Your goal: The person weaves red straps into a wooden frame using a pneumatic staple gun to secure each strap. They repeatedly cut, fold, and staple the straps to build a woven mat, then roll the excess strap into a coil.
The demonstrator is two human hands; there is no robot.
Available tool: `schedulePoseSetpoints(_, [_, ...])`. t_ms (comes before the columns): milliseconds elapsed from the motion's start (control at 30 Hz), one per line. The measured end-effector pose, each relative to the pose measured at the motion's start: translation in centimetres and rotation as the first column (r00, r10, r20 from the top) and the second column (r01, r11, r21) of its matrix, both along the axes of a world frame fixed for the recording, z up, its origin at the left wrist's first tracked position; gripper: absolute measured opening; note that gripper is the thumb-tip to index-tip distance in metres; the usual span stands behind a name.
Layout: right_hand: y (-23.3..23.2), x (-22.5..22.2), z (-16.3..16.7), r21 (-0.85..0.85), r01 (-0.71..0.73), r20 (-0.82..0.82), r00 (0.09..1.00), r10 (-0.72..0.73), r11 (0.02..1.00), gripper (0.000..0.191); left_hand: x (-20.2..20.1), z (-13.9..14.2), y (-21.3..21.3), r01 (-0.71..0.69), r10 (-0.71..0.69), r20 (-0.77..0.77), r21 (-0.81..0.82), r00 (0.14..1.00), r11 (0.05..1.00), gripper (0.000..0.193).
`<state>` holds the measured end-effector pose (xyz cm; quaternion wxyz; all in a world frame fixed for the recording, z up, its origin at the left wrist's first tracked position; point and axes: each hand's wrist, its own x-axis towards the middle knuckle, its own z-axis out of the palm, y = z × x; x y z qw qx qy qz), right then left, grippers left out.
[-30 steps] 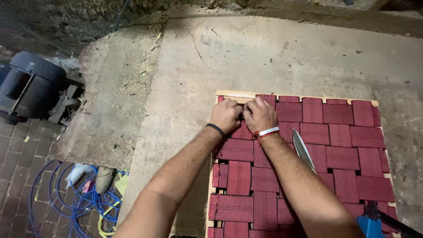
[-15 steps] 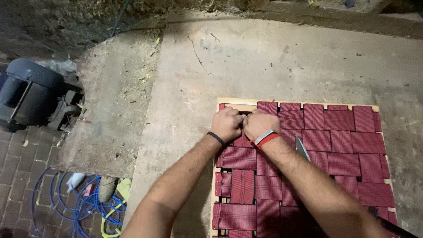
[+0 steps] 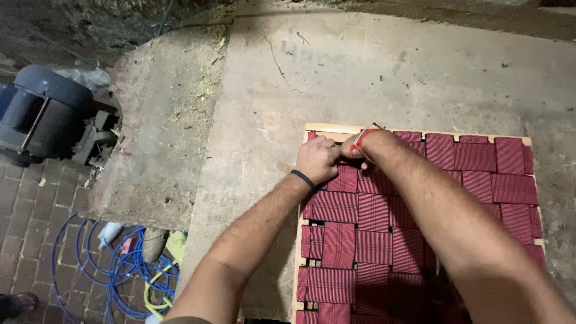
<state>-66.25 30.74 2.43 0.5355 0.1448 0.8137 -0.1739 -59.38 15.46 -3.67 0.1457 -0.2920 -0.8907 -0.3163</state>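
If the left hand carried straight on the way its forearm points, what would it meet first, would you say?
Probably the pale wooden frame rail at the top of the red woven panel, just beyond the left hand; past it lies bare concrete.

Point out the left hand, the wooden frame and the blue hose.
left hand [image 3: 317, 158], head view, back of the hand.
wooden frame [image 3: 329, 128], head view, top rail near the left corner.
blue hose [image 3: 123, 269], head view, coils on the brick floor.

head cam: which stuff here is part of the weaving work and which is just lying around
In use:
left hand and right hand, meeting at the top left corner
red woven strips
wooden frame that carries them

Lying about:
dark motor at the left
blue hose coil on the brick paving
concrete slab under the frame
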Motion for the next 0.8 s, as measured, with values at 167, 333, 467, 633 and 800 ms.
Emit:
schedulePoseSetpoints(167, [1.2, 0.2, 0.9, -0.18, 0.145, 0.079, 0.988, -0.133, 0.973, 0.046, 0.0, 0.0, 0.0, 0.026, -0.026, 0.015, -0.001, 1.0, 1.0, 0.017])
schedulePoseSetpoints(333, [2.7, 3.3, -1.7, -0.549, 0.415, -0.042, 0.854, -0.519, 0.726, 0.028, 0.1, -0.1, 0.1, -0.004, 0.004, 0.018, 0.007, 1.0, 1.0, 0.015])
schedulePoseSetpoints(467, [2.8, 7.4, -3.9, -0.735, 0.5, -0.16, 0.528, -0.834, 0.458, 0.025, 0.0, -0.3, 0.2, 0.015, -0.015, 0.009, 0.017, 1.0, 1.0, 0.018])
schedulePoseSetpoints(633, [2.3, 7.6, -5.7, -0.824, 0.409, -0.246, 0.364, -0.898, 0.391, 0.013, 0.0, -0.5, 0.4, 0.002, -0.002, -0.002, -0.013, 1.0, 1.0, 0.014])
schedulePoseSetpoints(800, [1.0, 7.3, -8.6, -0.885, 0.352, -0.298, 0.076, -0.952, 0.305, 0.024, 0.0, -0.3, 0.5, 0.01, -0.011, -0.015, -0.029, 1.0, 1.0, 0.014])
